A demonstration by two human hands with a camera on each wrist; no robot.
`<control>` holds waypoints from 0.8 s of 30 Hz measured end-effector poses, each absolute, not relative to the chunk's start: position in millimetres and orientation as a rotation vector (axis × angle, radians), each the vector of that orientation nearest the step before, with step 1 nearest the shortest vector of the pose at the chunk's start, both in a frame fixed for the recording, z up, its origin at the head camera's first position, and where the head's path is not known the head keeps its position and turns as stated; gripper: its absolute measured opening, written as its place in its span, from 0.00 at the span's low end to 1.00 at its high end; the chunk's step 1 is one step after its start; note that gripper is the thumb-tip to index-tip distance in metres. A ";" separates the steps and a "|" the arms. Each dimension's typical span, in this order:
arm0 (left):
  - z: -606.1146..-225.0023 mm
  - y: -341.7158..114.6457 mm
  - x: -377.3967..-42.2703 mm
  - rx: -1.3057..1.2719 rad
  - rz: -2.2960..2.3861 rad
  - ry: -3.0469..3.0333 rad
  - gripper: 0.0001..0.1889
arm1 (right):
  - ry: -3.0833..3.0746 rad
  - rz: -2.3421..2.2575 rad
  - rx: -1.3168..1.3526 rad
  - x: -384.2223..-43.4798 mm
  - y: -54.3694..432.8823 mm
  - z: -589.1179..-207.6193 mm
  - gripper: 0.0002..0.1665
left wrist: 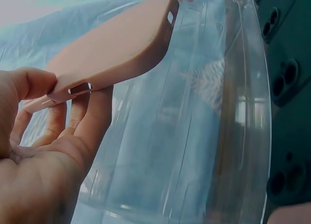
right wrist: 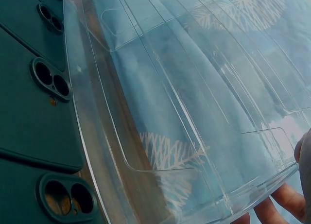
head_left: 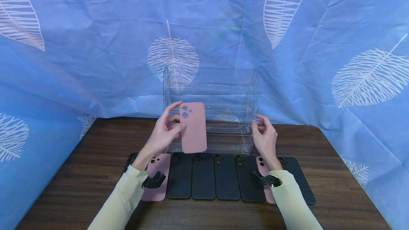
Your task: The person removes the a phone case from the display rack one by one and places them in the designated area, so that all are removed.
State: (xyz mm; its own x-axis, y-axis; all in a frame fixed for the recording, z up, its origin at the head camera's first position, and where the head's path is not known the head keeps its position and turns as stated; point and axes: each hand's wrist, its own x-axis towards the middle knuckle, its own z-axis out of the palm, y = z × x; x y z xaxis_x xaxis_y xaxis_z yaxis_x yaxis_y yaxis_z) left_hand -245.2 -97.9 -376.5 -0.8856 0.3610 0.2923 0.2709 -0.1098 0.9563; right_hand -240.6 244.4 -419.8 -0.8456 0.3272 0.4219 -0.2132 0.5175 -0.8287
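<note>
A pink phone case (head_left: pixel 194 129) with camera cutouts is pinched by its left edge in my left hand (head_left: pixel 164 130), raised in front of a clear tiered display rack (head_left: pixel 227 144). The left wrist view shows the thumb on one side of the case (left wrist: pixel 116 49) and the fingers beneath it. My right hand (head_left: pixel 264 136) holds the right side wall of the rack between thumb and fingers. In the right wrist view several fingertips (right wrist: pixel 286 199) lie behind the clear edge, with the thumb partly cut off by the frame.
A row of phone cases lies in front of the rack, several dark ones (head_left: pixel 203 178) and two pink ones (head_left: pixel 159 180). The dark wooden table (head_left: pixel 80 173) extends to both sides. A blue leaf-print cloth (head_left: pixel 211 17) hangs behind.
</note>
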 end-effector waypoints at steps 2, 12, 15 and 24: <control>-378.1 -104.0 -243.8 0.734 2.161 2.069 0.38 | -2.221 1.317 -0.090 -240.7 244.8 -420.0 0.19; -385.5 -133.4 -234.8 0.666 2.094 2.177 0.36 | -2.217 1.310 -0.089 -240.8 244.5 -420.0 0.19; -387.8 -142.5 -231.9 0.647 2.081 2.200 0.37 | -2.215 1.306 -0.087 -240.8 244.3 -420.1 0.19; -397.0 -166.4 -225.8 0.595 2.035 2.252 0.37 | -2.222 1.304 -0.097 -240.6 244.1 -419.7 0.19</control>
State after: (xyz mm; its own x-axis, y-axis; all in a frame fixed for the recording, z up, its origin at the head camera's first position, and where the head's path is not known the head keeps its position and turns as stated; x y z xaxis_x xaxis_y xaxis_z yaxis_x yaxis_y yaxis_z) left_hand -225.8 -166.4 -397.0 -0.9248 0.3120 0.2178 0.2482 0.0606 0.9668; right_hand -240.6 244.1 -419.7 -0.8427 0.3298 0.4256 -0.2106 0.5255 -0.8243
